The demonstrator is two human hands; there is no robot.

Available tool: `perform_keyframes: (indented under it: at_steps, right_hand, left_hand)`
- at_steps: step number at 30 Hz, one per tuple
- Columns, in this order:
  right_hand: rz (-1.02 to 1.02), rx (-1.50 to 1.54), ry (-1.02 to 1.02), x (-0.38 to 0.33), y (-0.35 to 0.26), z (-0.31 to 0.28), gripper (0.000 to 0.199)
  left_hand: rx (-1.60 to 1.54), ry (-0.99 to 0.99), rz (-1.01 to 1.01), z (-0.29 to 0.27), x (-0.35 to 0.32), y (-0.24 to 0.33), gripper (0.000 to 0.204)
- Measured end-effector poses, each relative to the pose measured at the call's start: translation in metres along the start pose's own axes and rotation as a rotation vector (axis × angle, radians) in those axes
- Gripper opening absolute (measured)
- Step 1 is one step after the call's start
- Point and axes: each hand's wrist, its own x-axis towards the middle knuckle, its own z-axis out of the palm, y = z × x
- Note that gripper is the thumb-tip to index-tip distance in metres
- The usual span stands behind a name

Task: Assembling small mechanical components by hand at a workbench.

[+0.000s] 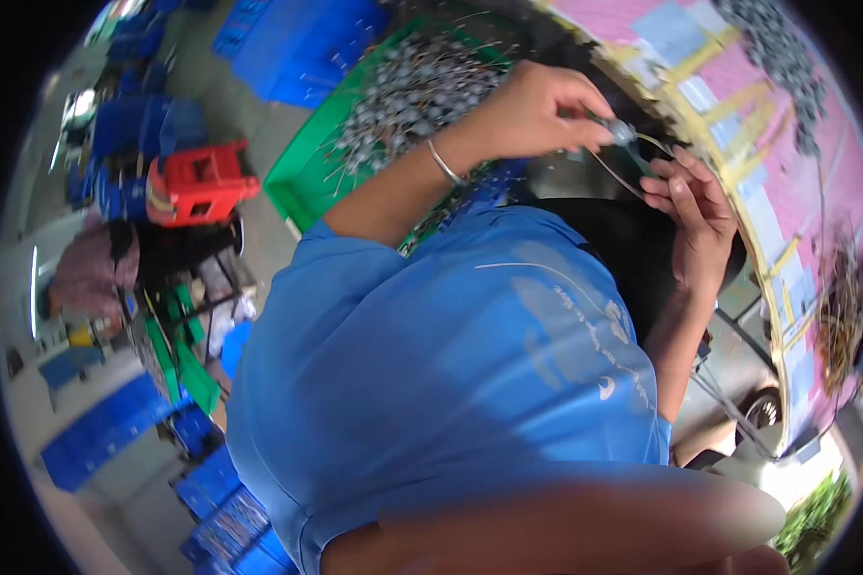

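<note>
Overhead, the left hand (537, 110) pinches a small grey part (621, 131) by its wire leads (612, 172) while the right hand (692, 206), fingers loosely curled, steadies them above the green tray (292, 177); a slip could bend the leads or drop it.

both hands (547, 110) raised, fingers (664, 187) pinched

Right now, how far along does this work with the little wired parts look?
Done: a batch of small grey parts lies on the pink worktable, though I cannot tell whether those are finished. In hand: the left hand and right hand hold one small grey wired part between them. Left: a green tray heaped with grey wired parts.
</note>
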Motion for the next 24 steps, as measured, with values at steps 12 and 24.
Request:
perform_keyframes:
  at_steps: [12,24]
  right_hand:
    - [0.105,0.004,-0.052,-0.004,0.007,-0.005,0.025]
    - [0.143,0.066,0.024,-0.022,0.002,-0.045,0.023]
  left_hand:
    - [0.496,0.225,-0.456,-0.147,-0.068,0.02,0.03]
    - [0.649,0.047,0.528,0.086,0.209,0.044,0.02]
